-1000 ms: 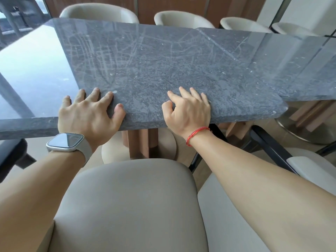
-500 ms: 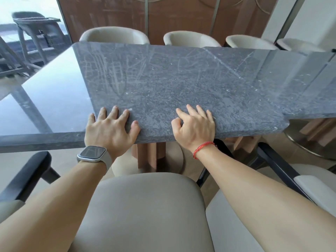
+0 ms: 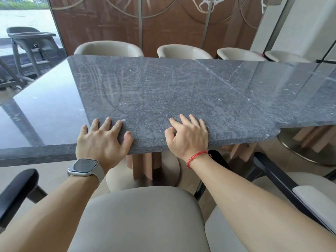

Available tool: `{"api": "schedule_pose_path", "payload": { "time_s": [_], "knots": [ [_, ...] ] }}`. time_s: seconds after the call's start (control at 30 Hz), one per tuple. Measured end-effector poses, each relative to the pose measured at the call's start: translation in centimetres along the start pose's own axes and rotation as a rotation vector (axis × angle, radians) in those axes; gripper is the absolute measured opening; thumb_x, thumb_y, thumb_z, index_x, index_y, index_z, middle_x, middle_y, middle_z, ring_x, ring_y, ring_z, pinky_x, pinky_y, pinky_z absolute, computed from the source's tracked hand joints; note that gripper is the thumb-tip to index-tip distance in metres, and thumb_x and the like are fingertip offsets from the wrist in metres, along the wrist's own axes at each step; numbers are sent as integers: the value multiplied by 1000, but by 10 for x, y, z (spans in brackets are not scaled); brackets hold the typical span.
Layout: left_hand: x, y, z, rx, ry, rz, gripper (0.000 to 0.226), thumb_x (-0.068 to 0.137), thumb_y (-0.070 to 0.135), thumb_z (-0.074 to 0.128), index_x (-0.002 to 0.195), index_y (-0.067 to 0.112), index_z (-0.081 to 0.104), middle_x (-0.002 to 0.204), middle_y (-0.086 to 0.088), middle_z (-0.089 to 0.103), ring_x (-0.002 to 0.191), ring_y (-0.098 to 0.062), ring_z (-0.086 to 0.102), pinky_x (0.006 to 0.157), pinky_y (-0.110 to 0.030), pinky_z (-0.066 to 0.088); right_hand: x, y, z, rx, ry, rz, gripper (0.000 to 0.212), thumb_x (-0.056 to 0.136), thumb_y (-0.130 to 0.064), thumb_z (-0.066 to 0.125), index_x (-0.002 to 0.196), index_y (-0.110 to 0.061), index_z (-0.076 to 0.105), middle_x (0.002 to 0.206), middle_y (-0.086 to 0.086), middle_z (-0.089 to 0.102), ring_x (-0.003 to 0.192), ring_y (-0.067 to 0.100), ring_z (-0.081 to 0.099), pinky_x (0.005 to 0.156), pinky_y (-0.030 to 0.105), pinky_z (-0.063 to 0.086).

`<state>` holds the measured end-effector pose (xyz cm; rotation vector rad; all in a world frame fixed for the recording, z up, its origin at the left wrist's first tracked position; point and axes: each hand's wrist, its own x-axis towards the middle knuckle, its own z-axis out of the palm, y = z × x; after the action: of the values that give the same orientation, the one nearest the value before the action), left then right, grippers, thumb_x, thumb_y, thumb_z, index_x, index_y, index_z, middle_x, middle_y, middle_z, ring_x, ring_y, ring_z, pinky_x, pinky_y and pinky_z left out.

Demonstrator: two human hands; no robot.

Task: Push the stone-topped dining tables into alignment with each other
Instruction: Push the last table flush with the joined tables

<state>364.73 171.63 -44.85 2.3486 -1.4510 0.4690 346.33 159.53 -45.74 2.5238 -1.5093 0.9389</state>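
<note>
Grey stone table [image 3: 163, 99] sits skewed, its near edge jutting past the neighbouring table [image 3: 300, 99] on the right. Both hands, left [image 3: 101, 142] and right [image 3: 189, 139], lie open, fingers spread, over that edge. Pushing unevenly could twist it further askew.

Back wall [image 3: 172, 24]: brown wood panels with thin metal strips and curved inlay lines. Left of wall, a window [image 3: 23, 19], bright daylight, dark high stool [image 3: 31, 42] just beyond it. Right of wall, a pale panel [image 3: 300, 24]. In front of wall, row of four beige round-backed chairs [image 3: 109, 48]. Nearest camera: beige chair back [image 3: 141, 219], black armrests on either side. Floor [image 3: 54, 173] light beige.
</note>
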Motion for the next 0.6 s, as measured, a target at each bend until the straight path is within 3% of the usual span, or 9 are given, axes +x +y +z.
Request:
{"api": "schedule_pose_path", "payload": {
  "time_s": [0.37,0.6],
  "knots": [
    [13,-2,7,-6,59,10,64,92,55,29,121,16,72,117,-11,71,114,-40,61,99,-56,45,13,-2,5,7,-15,4,56,84,-42,34,118,-28,76,133,12,67,131,40,54,114,59,32],
    [16,-2,10,-39,89,5,64,92,54,31,121,16,73,126,-14,71,120,-41,61,103,-59,44,16,-1,8,18,12,-5,40,82,-36,46,99,-21,80,124,11,71,123,40,59,110,57,37]
  ]
}}
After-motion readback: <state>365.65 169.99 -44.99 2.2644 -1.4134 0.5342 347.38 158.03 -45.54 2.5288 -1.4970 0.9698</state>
